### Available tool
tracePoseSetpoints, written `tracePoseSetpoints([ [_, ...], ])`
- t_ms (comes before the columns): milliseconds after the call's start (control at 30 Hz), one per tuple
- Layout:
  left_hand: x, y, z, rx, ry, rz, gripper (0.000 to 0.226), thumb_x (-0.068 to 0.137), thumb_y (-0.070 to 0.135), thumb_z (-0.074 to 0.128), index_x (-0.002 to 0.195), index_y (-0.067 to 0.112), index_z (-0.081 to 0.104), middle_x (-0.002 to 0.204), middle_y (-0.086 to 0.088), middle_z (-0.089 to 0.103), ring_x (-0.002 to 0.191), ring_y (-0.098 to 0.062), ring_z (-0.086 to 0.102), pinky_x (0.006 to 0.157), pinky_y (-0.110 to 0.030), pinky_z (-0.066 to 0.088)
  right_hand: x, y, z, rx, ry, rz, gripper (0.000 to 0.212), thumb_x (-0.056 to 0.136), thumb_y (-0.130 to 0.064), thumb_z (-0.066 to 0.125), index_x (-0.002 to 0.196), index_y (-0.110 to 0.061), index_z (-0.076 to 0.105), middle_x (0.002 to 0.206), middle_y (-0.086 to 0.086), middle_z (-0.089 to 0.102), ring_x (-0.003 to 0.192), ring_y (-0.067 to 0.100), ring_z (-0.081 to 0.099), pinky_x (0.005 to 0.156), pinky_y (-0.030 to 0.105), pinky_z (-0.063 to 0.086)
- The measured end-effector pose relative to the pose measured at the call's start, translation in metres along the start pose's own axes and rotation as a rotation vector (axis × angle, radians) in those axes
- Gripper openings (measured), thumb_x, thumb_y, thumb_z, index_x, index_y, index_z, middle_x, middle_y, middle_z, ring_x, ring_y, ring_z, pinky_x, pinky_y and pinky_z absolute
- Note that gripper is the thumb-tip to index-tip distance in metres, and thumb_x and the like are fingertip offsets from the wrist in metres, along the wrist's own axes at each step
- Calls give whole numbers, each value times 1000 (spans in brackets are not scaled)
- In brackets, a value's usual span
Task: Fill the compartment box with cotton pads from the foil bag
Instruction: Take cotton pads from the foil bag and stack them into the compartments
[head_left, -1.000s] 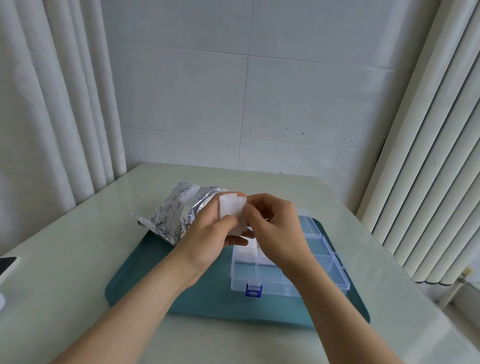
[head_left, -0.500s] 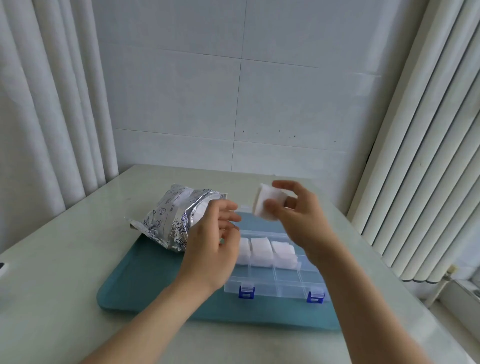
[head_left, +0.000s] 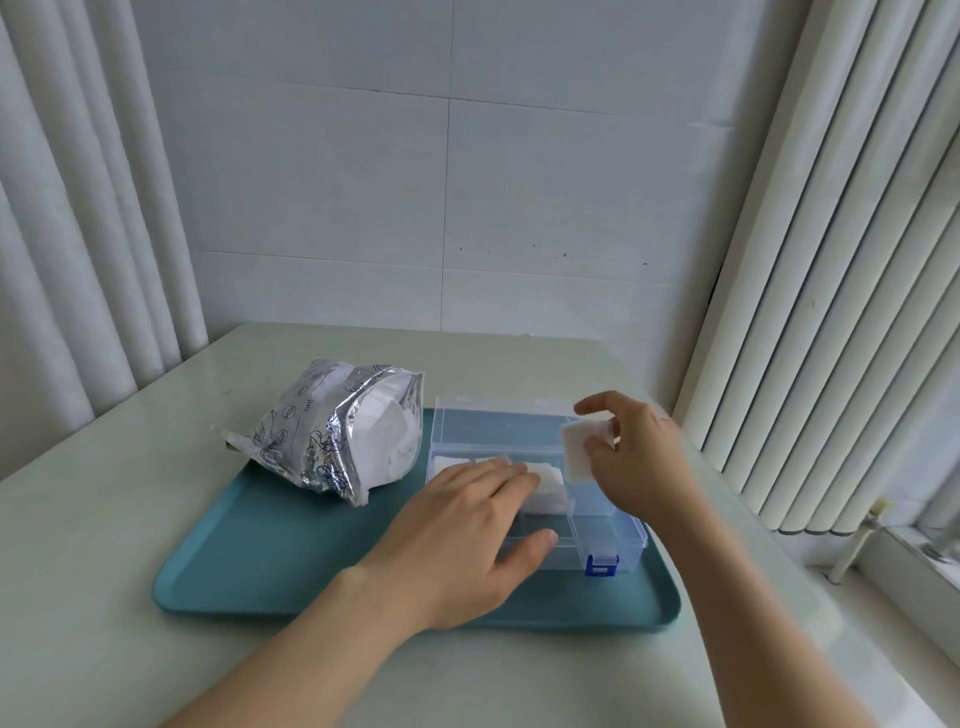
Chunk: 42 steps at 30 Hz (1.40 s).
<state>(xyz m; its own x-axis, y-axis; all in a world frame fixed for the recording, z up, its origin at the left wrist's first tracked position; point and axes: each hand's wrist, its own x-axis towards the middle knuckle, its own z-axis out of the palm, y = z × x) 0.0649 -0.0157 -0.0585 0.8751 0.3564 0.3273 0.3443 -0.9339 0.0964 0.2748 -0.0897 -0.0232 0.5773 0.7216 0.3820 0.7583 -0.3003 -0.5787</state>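
- The single cotton pad (head_left: 581, 451) I am watching is in the air, held nearly upright over the right end of the compartment box (head_left: 610, 540).
- The right grip (head_left: 636, 462) pinches that pad between thumb and fingertips, index finger lifted above it.
- From my view more white pads (head_left: 545, 486) already lie in the box's back row, and the one I see best is just left of the held pad.
- The left grip (head_left: 467, 535) is released: palm down, fingers straight, resting across the box's left and middle compartments and covering part of the pads there.
- The box is clear plastic and open, its lid (head_left: 498, 423) folded back; one blue latch (head_left: 601, 565) shows at the front right.
- The foil bag (head_left: 306, 441) lies on its side just left of the box, its open mouth towards it, with a white stack of pads (head_left: 389, 441) showing inside.
- Box and bag sit on a teal tray (head_left: 260, 566); the bag's far corner hangs past the tray's edge.
- The tray rests on a pale counter (head_left: 104, 519) against a tiled wall (head_left: 519, 208), with white curtains (head_left: 78, 208) at the left and more pleats at the right.
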Motion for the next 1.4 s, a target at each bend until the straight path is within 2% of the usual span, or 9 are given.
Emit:
tracePoseSetpoints([
  [67, 1, 2, 1, 43, -29, 5, 71, 106, 66, 28, 164, 25, 27, 171, 8, 32, 157, -9, 25, 128, -30, 18, 1, 2, 1, -49, -32, -6, 41, 95, -5, 52, 122, -30, 70, 93, -1, 66, 79, 18, 56, 62, 12, 42],
  [100, 1, 2, 2, 61, -41, 3, 73, 106, 68, 26, 165, 26, 23, 172, 9, 29, 157, -9, 24, 128, -33, 17, 2, 4, 2, -82, -53, 5, 41, 95, -7, 51, 120, -32, 71, 95, -3, 65, 86, 21, 56, 73, 24, 46],
  [200, 1, 3, 6, 125, -72, -4, 76, 105, 71, 22, 167, 28, 17, 175, 9, 19, 157, -11, 22, 129, -38, 14, 3, 6, 6, -208, -91, 40, 39, 95, -12, 46, 113, -39, 67, 86, -14, 60, 94, 21, 51, 87, 37, 31],
  [467, 2, 1, 9, 136, -66, -7, 71, 105, 71, 21, 165, 32, 18, 171, 13, 27, 155, -11, 26, 126, -39, 19, 2, 5, 10, -368, -75, 56, 31, 99, -21, 43, 110, -40, 64, 85, -11, 66, 106, 24, 47, 80, 37, 13],
  [733, 2, 2, 9, 144, -75, -13, 70, 105, 71, 21, 164, 33, 17, 170, 12, 29, 154, -12, 27, 124, -41, 21, 3, 4, 18, -317, 9, 99, 20, 92, -17, 49, 104, -32, 55, 80, -7, 66, 98, 24, 55, 81, 38, 16],
  [1067, 3, 0, 11, 143, -51, -2, 70, 105, 71, 22, 164, 33, 19, 167, 13, 33, 151, -13, 31, 120, -40, 27, 6, -6, 20, -727, 47, 19, 22, 80, -11, 61, 92, -27, 71, 73, -4, 59, 85, 26, 44, 79, 40, 11],
  [1167, 2, -1, 10, 143, -49, -2, 70, 105, 71, 22, 163, 33, 20, 167, 12, 33, 151, -13, 32, 120, -40, 28, 5, -9, 19, -825, 73, -29, 17, 81, -12, 68, 89, -27, 70, 87, -5, 54, 90, 25, 33, 76, 39, 9],
  [1267, 2, 0, 9, 153, -57, -1, 70, 105, 71, 21, 164, 33, 19, 167, 12, 34, 151, -14, 33, 119, -40, 29, 6, -8, 17, -756, 23, -84, 15, 88, -13, 72, 91, -28, 71, 98, -3, 61, 90, 25, 44, 80, 35, 24],
  [1400, 2, 1, 9, 163, -73, -2, 72, 104, 71, 18, 165, 32, 17, 167, 12, 33, 152, -14, 32, 120, -41, 29, -3, -15, 15, -557, -95, -144, 18, 83, 0, 56, 72, -14, 54, 72, 6, 51, 63, 29, 47, 53, 30, 30],
])
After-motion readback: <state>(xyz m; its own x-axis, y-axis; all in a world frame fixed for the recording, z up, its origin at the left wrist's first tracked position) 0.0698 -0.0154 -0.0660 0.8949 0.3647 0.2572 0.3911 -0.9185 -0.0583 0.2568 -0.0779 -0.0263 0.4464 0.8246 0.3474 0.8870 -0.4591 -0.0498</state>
